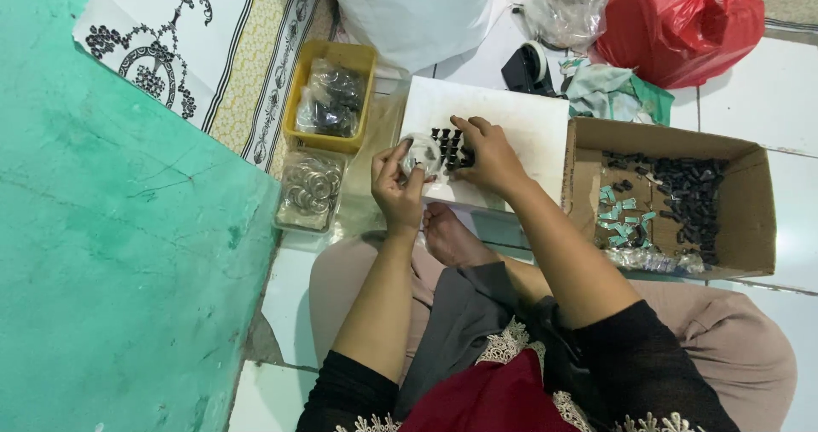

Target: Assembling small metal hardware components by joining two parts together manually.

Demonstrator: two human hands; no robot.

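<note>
I see my left hand (pixel 394 185) pinching a small round silvery ring (pixel 417 152); my right hand (pixel 487 155) rests fingers-down on small black plastic pieces (pixel 450 146) on the white flat board (pixel 520 117).

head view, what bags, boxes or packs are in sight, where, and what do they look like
Cardboard box: right, open, brown, holding small black parts.
Red plastic bag: top right, bulging.
White bag: top centre.
Clear bag: beside the red one, crumpled.
Yellow tray: left of the hands, rectangular, holding clear packets.
</note>
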